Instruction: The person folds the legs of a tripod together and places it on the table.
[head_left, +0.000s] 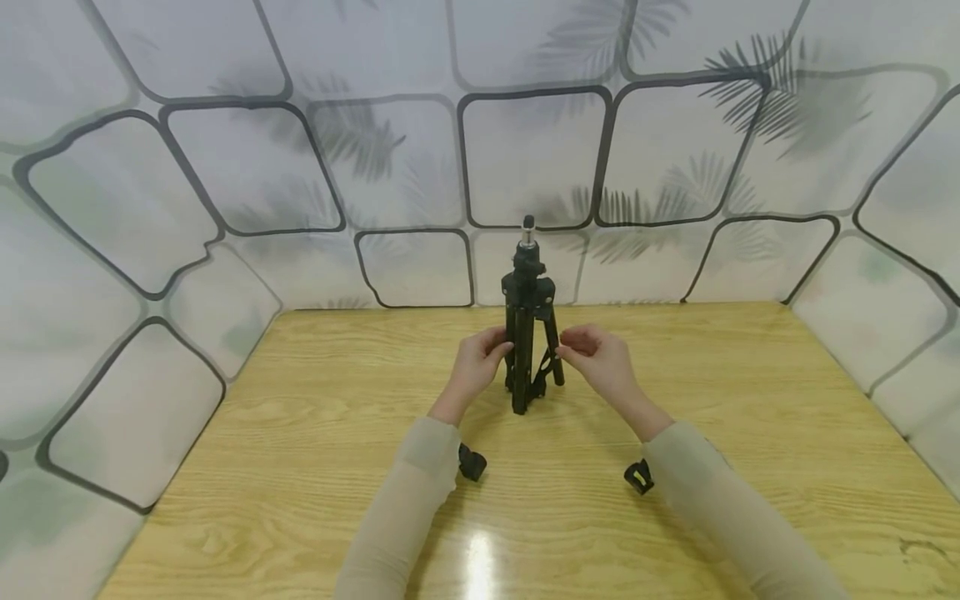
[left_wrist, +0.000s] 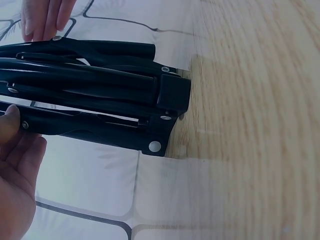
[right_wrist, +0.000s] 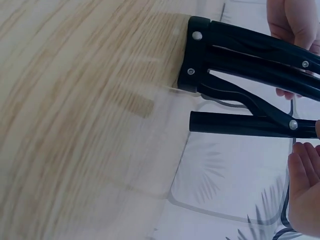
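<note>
A small black tripod stands upright on the table, its head at the top with a silver post. Its legs are mostly drawn together, though the right one is swung slightly outward on its brace. My left hand pinches the left leg, the thumb in front and the fingers behind; the left wrist view shows this thumb on the leg. On the other side, my right hand holds the right leg between thumb and fingertips. In the right wrist view that hand is partly cut off by the frame edge.
The wooden table carries the tripod near its back edge. A pale curtain-like backdrop with dark outlined shapes and leaf prints rises behind and at both sides. Black wrist-worn pieces show beside the sleeves.
</note>
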